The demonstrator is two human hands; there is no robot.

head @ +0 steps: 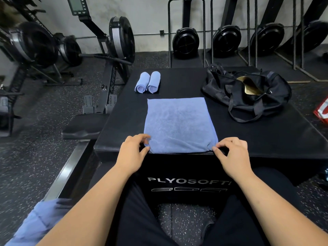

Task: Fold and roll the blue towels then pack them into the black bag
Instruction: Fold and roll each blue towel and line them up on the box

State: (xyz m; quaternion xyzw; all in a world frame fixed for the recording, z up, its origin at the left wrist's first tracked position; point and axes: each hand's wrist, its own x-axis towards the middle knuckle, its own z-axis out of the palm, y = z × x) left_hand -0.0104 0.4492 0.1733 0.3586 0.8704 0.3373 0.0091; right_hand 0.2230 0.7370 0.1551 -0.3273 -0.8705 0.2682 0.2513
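Observation:
A blue towel (179, 124) lies flat, folded to a rectangle, on the black plyo box (124, 121) in front of me. My left hand (132, 153) pinches its near left corner. My right hand (232, 155) pinches its near right corner at the box's front edge. Two rolled blue towels (148, 82) lie side by side at the far left of the box top. The black bag (248, 93) sits open at the far right of the box, with something gold showing inside.
More blue towel cloth (39, 222) lies low at my left, by my left arm. Rowing machines (115, 43) stand on the left and along the back wall. A red and white object (322, 110) is on the floor at the right edge.

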